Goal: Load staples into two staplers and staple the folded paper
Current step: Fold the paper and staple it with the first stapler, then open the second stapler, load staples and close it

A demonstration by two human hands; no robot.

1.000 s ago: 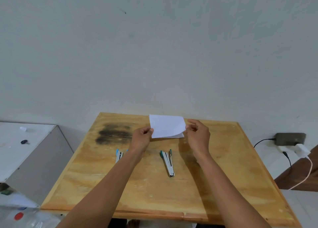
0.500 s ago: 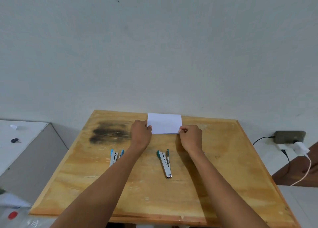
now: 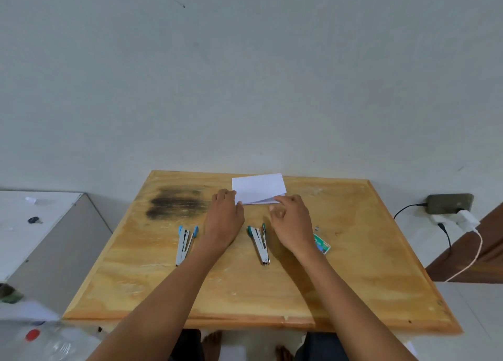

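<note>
Folded paper (image 3: 258,187) now lies at the far edge of the counter (image 3: 353,279), near flap slightly lifted. Left hand (image 3: 224,216) grip still pinches its near-left corner. Right hand (image 3: 292,224) has released, fingers loosely curled, empty. Staple box (image 3: 322,245) now uncovered beside right wrist.

Pale wall (image 3: 245,74) behind wooden table (image 3: 367,265) — grey cabinet (image 3: 60,251) beside it

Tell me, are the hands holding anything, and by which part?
The left hand pinches the folded paper at its near left corner, thumb on top. The right hand hovers by the near right corner, gripping nothing.
</note>
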